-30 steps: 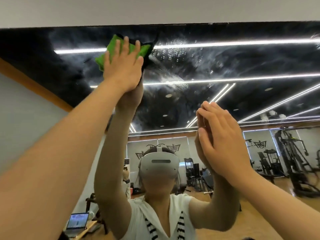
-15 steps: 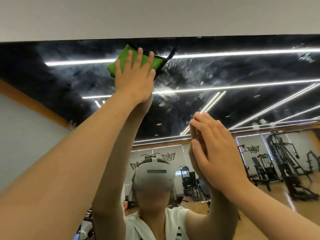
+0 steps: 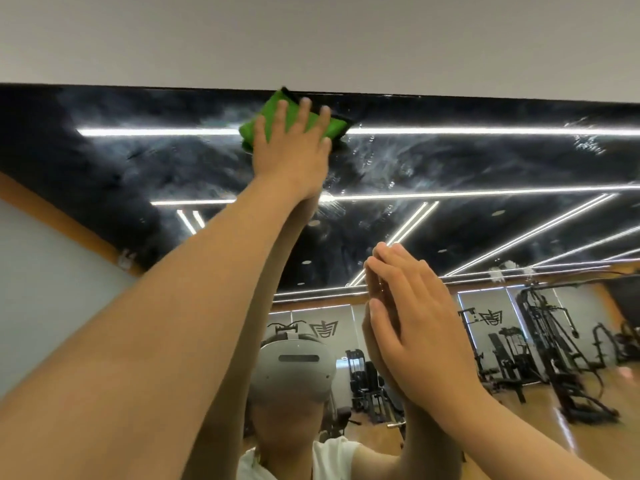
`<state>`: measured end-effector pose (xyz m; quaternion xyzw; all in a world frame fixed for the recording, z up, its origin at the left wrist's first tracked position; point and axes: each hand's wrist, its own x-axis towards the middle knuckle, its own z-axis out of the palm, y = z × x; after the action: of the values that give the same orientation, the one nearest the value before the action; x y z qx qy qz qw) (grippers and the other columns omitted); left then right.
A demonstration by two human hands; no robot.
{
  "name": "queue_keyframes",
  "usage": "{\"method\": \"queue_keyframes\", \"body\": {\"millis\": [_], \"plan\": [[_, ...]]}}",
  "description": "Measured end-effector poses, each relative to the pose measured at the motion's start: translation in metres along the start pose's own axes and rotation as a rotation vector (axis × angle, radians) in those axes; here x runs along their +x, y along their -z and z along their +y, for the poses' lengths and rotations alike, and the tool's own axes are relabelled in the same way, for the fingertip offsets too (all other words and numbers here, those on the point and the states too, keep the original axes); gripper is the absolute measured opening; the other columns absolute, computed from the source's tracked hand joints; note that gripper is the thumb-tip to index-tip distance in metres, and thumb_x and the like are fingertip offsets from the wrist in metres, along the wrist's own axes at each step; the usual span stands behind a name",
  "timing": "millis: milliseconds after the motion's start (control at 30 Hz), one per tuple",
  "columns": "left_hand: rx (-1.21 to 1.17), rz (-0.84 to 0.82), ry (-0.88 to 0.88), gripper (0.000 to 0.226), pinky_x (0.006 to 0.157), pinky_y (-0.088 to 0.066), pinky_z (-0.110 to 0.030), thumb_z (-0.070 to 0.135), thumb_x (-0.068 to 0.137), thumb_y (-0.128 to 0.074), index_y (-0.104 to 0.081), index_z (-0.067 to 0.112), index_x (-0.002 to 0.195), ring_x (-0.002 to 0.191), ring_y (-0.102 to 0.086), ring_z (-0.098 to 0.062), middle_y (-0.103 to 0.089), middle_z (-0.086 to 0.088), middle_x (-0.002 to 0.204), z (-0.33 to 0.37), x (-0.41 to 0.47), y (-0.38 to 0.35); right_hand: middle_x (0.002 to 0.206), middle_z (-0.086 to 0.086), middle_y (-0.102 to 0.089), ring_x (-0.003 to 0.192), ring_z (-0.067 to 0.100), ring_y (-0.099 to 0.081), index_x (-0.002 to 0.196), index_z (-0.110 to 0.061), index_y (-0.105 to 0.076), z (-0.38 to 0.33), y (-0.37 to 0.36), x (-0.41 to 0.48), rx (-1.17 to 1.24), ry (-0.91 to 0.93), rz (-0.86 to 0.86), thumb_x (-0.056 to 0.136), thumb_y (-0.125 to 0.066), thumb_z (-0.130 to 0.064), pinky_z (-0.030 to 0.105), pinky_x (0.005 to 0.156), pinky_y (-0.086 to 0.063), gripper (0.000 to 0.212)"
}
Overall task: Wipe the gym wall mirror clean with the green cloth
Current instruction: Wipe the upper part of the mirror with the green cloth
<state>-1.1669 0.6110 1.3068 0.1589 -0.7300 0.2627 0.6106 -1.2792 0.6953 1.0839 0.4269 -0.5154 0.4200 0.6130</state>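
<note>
The wall mirror (image 3: 485,161) fills most of the view, streaked with wet smears and droplets. Its top edge meets a pale wall above. My left hand (image 3: 294,147) reaches high and presses the folded green cloth (image 3: 277,112) flat against the glass, right under the mirror's top edge, with straight fingers spread over the cloth. Lower and to the right, my right hand (image 3: 415,327) lies flat on the mirror, fingers straight and together, holding nothing. The mirror reflects both arms and a person wearing a headset.
The pale wall (image 3: 311,39) runs above the mirror. Reflected in the glass are gym machines (image 3: 554,348), a wooden floor, ceiling light strips and a grey wall with an orange band at the left.
My left hand has slid the cloth to the right and up to the mirror's top edge. The view has tilted upward. My right hand stays flat on the glass.
</note>
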Motion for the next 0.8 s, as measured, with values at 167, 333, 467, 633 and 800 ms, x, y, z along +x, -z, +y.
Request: {"method": "queue_keyframes", "body": {"millis": [167,333,467,633,800], "plan": [[0.013,-0.007,0.002,0.053,0.124,0.006,-0.047,0.036,0.11,-0.017,-0.001,0.033,0.161,0.155,0.009,-0.022,0.007,0.002,0.169,-0.021,0.021,0.007,0.153,-0.014,-0.039,0.146,-0.01,-0.01,0.144,-0.028,-0.046,0.001,-0.001,-0.001,0.009,-0.002,-0.005,0.098,-0.04,-0.037,0.014,0.12,0.0,0.048],[-0.005,-0.018,0.185,0.053,0.123,0.009,-0.052,0.036,0.11,-0.016,0.0,0.035,0.161,0.154,0.012,-0.03,0.01,-0.002,0.169,-0.031,0.037,0.013,0.153,-0.015,-0.04,0.146,-0.004,-0.018,0.145,-0.03,-0.045,0.001,-0.001,-0.001,0.012,-0.014,-0.014,0.097,-0.04,-0.039,0.015,0.12,0.0,0.049],[-0.04,-0.054,-0.071,0.051,0.123,0.007,-0.05,0.036,0.11,-0.018,-0.006,0.04,0.16,0.155,0.009,-0.026,0.005,0.003,0.169,0.016,0.035,0.003,0.154,-0.016,-0.039,0.147,-0.006,-0.017,0.145,-0.031,-0.045,0.001,-0.001,-0.001,0.007,-0.023,-0.019,0.097,-0.039,-0.041,0.014,0.12,0.001,0.049],[-0.017,-0.024,-0.032,0.051,0.124,0.003,-0.046,0.035,0.111,-0.02,-0.008,0.035,0.16,0.156,0.005,-0.024,0.003,-0.002,0.169,-0.017,0.046,0.01,0.153,-0.015,-0.041,0.146,-0.003,-0.021,0.144,-0.03,-0.046,0.001,-0.001,0.0,0.02,-0.01,-0.01,0.096,-0.04,-0.04,0.016,0.121,-0.001,0.05],[-0.002,-0.086,-0.038,0.052,0.123,0.006,-0.05,0.037,0.111,-0.019,-0.004,0.036,0.16,0.155,0.009,-0.029,0.007,-0.005,0.169,0.012,0.032,0.01,0.153,-0.014,-0.04,0.147,-0.006,-0.016,0.144,-0.028,-0.047,-0.001,-0.001,-0.001,0.013,-0.009,-0.011,0.097,-0.039,-0.039,0.016,0.121,-0.001,0.049]]}}
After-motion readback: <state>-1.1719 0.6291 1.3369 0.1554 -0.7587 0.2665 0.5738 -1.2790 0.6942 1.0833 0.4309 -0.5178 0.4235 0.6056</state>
